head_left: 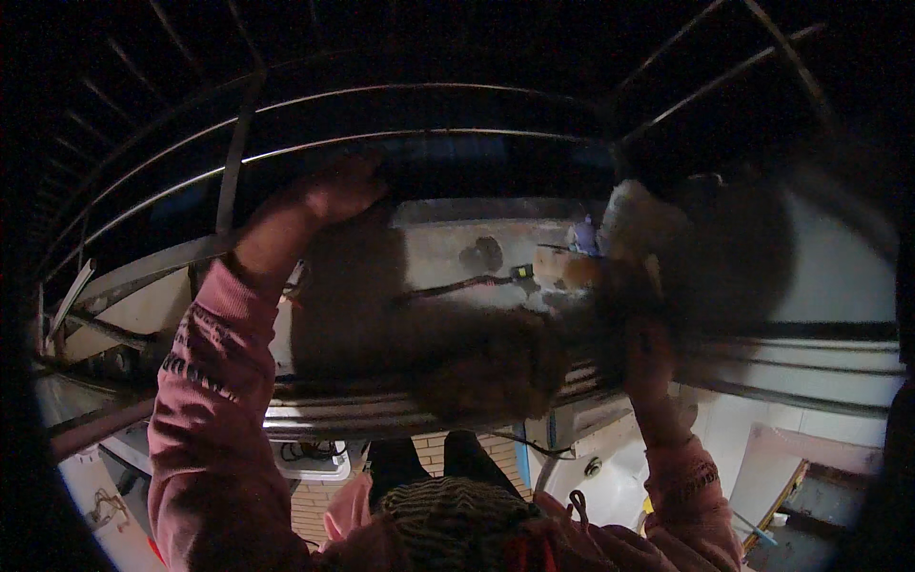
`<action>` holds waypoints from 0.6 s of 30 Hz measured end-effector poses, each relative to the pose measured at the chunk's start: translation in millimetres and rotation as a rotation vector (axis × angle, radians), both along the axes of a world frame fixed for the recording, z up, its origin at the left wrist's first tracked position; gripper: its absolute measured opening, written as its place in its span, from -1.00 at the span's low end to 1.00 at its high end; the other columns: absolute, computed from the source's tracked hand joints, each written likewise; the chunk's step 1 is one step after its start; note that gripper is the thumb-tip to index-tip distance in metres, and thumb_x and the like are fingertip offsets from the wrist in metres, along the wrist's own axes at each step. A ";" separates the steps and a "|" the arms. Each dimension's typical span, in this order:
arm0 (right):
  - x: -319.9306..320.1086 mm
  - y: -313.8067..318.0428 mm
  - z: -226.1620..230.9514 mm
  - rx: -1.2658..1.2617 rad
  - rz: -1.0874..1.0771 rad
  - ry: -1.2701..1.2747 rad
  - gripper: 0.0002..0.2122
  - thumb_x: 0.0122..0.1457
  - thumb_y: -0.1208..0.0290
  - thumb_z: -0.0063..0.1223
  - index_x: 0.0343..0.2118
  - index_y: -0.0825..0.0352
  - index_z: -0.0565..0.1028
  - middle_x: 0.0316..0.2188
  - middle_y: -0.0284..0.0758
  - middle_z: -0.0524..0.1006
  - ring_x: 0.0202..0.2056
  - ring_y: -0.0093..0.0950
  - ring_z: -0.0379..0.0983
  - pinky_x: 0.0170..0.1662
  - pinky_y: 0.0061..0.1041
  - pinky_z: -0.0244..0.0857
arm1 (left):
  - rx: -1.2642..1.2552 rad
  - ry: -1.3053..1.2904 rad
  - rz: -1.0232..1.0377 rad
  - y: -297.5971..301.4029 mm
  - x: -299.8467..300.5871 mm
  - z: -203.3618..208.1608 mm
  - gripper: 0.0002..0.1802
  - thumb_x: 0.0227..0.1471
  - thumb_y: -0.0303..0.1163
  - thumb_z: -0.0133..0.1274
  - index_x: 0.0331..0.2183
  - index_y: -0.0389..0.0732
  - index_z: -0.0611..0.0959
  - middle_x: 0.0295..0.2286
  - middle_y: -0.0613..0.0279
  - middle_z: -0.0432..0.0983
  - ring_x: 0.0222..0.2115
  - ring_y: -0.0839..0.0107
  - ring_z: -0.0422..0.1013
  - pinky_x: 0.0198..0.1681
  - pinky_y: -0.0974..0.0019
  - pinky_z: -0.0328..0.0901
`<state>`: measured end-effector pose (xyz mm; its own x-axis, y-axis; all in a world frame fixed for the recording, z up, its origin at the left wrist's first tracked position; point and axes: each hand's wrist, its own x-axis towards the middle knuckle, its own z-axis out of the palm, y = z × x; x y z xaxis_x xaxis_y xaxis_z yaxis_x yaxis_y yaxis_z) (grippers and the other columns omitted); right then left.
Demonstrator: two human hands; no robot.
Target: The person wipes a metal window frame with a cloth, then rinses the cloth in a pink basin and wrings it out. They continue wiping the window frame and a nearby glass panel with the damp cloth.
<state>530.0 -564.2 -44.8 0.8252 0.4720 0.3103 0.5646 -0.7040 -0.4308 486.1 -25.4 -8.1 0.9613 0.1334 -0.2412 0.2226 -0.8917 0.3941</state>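
Observation:
My left hand (348,191) stretches forward over the far side of the ledge (448,234), close to the metal railing (381,141). Its fingers fade into the dark, so what they touch, if anything, does not show. On the right, my right hand (650,357) is over the near edge of the ledge, in deep shadow and blurred. Near it lie a tan block-like thing (564,267), a small purple-and-white item (584,234) and a pale rounded lump (643,221). A thin dark-red strip with a yellow-and-black end (521,272) stretches along the ledge.
Window-frame tracks (334,417) run across in front of me. Below are a white basin (596,486), a brick-patterned floor (310,510) and a white tub (329,462) with dark cords. A slanting metal bar (233,153) stands beside my left forearm.

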 end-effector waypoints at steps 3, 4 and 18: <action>4.6 0.2 -18.3 0.229 -0.043 0.115 -0.75 0.34 0.41 0.08 0.03 0.31 0.55 -0.15 -0.12 0.61 -0.20 -0.16 0.57 -0.07 -0.22 0.47 | -0.058 -0.085 0.009 -28.1 -20.2 7.8 -0.42 0.14 -0.24 0.13 0.17 -0.22 0.51 0.09 -0.18 0.48 0.12 -0.14 0.40 0.17 0.00 0.35; 3.2 -1.5 -19.0 0.237 -0.054 0.103 -0.75 0.33 0.40 0.09 0.04 0.30 0.55 -0.15 -0.12 0.61 -0.19 -0.15 0.57 -0.07 -0.21 0.47 | 0.030 -0.225 -0.110 -48.4 -26.4 7.4 -0.42 0.13 -0.23 0.15 0.16 -0.20 0.53 0.10 -0.14 0.48 0.10 -0.13 0.41 0.17 0.00 0.35; -30.5 20.7 62.3 0.171 0.076 -0.097 -0.81 0.27 0.49 0.13 -0.07 0.25 0.58 -0.21 -0.18 0.62 -0.22 -0.21 0.59 -0.12 -0.34 0.45 | -0.079 -0.537 -0.326 -245.8 -127.3 1.6 -0.61 0.12 -0.22 0.22 -0.03 -0.16 0.65 -0.08 0.04 0.53 -0.02 -0.02 0.40 0.11 -0.02 0.33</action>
